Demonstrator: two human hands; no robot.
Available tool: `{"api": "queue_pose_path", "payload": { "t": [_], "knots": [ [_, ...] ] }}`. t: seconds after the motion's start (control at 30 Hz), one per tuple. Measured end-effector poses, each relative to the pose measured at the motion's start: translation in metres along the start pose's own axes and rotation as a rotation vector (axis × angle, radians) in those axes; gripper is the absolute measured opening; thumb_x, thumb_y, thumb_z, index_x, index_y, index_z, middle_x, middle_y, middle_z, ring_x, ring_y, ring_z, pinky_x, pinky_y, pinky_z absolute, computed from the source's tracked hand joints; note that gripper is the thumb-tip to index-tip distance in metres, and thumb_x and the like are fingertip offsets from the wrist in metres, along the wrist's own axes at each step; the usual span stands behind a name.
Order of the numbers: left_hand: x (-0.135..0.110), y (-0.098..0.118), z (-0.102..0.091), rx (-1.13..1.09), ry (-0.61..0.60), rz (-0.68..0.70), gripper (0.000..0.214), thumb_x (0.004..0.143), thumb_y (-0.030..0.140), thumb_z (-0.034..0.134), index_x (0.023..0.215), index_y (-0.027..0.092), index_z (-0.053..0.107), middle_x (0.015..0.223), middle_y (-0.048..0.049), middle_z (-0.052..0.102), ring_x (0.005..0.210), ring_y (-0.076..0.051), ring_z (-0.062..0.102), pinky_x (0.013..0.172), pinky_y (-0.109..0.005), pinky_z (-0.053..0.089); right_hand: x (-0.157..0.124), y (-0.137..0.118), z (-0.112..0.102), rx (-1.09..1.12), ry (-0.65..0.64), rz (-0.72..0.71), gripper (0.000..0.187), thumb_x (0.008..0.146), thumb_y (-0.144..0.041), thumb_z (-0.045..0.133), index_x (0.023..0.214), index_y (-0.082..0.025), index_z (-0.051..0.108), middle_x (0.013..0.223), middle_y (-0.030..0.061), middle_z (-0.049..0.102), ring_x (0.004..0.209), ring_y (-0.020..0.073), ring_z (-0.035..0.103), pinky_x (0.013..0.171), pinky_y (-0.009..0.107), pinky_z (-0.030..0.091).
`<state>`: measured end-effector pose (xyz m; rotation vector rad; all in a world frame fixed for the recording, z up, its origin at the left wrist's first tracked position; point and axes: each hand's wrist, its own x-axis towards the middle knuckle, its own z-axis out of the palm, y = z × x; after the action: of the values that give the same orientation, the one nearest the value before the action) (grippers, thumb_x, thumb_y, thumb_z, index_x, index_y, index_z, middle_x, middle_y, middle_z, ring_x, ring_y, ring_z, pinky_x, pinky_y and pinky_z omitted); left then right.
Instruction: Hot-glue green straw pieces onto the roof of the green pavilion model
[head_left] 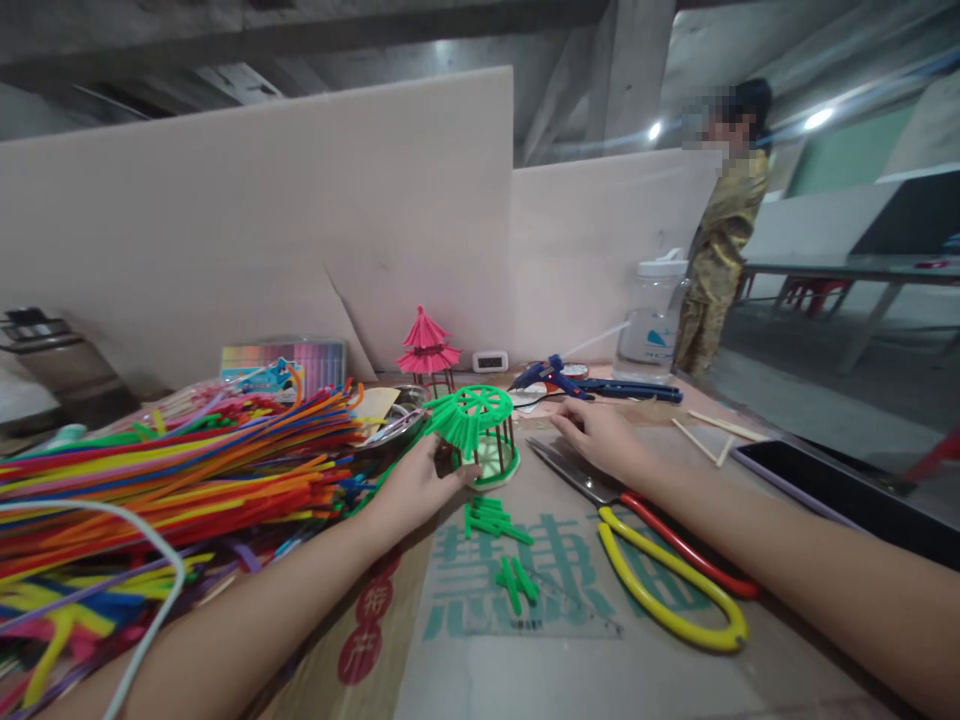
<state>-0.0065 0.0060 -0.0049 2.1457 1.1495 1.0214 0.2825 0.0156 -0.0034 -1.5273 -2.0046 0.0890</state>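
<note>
My left hand is closed around the base and side of a small pavilion model. It has a green pipe-cleaner roof ring with spokes, partly covered by green strips, brown posts and a round pale floor edged in green. To its right, my right hand hovers or rests by the scissors' blades, fingers pointing left and apart, with nothing visible in them. Just beyond it lies a blue glue gun. Red-and-yellow-handled scissors lie below the right hand. Short green pipe-cleaner pieces are scattered in front of the model.
Bundled colourful pipe cleaners fill the left side. Behind stand a pink pagoda model, a small digital clock and a water jug. A phone lies at right, a clear ruler in front. A person stands beyond.
</note>
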Motion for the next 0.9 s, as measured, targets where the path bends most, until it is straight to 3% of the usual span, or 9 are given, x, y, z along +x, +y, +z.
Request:
{"api": "queue_pose_path", "payload": {
  "t": [0.1,0.3,0.43,0.53,0.67,0.8,0.9],
  "knots": [
    [0.001,-0.001,-0.001,0.043,-0.005,-0.036,0.033,0.083,0.043,0.064,0.104,0.018,0.063,0.098,-0.009,0.071,0.1,-0.029,0.066,0.094,-0.043,0.051,0.0,0.0,0.001,0.005,0.008,-0.004,0.023,0.096,-0.034,0.047,0.086,-0.021,0.063,0.079,0.0051,0.071,0.074,0.0214,0.063,0.063,0.028,0.035],
    [0.003,-0.007,-0.003,0.042,-0.003,-0.008,0.024,0.085,0.041,0.057,0.096,0.02,0.061,0.094,-0.0084,0.071,0.093,-0.029,0.067,0.091,-0.045,0.053,0.001,-0.009,-0.001,-0.008,0.031,-0.028,0.021,0.096,-0.03,0.05,0.083,-0.021,0.063,0.078,0.0033,0.071,0.073,0.0187,0.063,0.064,0.026,0.036],
    [0.006,-0.011,-0.001,-0.026,-0.006,0.056,0.032,0.083,0.04,0.06,0.107,0.02,0.059,0.114,-0.0109,0.069,0.109,-0.029,0.065,0.103,-0.046,0.048,0.003,-0.015,-0.005,-0.018,0.055,-0.01,0.023,0.094,-0.031,0.053,0.076,-0.02,0.062,0.073,0.0033,0.07,0.07,0.0184,0.061,0.06,0.026,0.034],
    [0.007,-0.013,-0.002,-0.005,0.026,0.037,0.031,0.08,0.044,0.062,0.099,0.02,0.062,0.103,-0.0101,0.072,0.103,-0.031,0.067,0.098,-0.048,0.051,0.008,-0.013,-0.009,0.008,0.08,0.035,0.028,0.094,-0.033,0.052,0.071,-0.02,0.06,0.069,0.0022,0.067,0.066,0.0171,0.06,0.061,0.026,0.036],
    [0.008,-0.013,-0.004,0.075,0.023,0.032,0.033,0.081,0.047,0.058,0.098,0.019,0.063,0.102,-0.0107,0.072,0.105,-0.032,0.066,0.099,-0.049,0.051,0.023,0.005,-0.012,0.064,0.131,0.108,0.017,0.09,-0.029,0.059,0.101,-0.018,0.064,0.097,0.0071,0.071,0.088,0.0195,0.064,0.077,0.029,0.045],
    [0.009,-0.014,-0.004,0.11,-0.015,0.036,0.036,0.085,0.048,0.051,0.103,0.018,0.063,0.112,-0.0122,0.07,0.113,-0.031,0.064,0.107,-0.049,0.045,0.043,0.029,-0.013,0.089,0.137,0.166,0.049,0.083,-0.024,0.066,0.129,-0.012,0.054,0.127,0.0173,0.061,0.119,0.026,0.057,0.1,0.037,0.042],
    [0.008,-0.018,-0.002,0.107,0.004,0.04,0.039,0.084,0.048,0.052,0.105,0.018,0.063,0.114,-0.0129,0.07,0.115,-0.032,0.063,0.109,-0.05,0.043,0.058,0.044,-0.012,0.106,0.098,0.192,0.052,0.082,-0.023,0.07,0.131,-0.015,0.055,0.126,0.0136,0.062,0.12,0.0259,0.057,0.101,0.039,0.044]
  ]
}}
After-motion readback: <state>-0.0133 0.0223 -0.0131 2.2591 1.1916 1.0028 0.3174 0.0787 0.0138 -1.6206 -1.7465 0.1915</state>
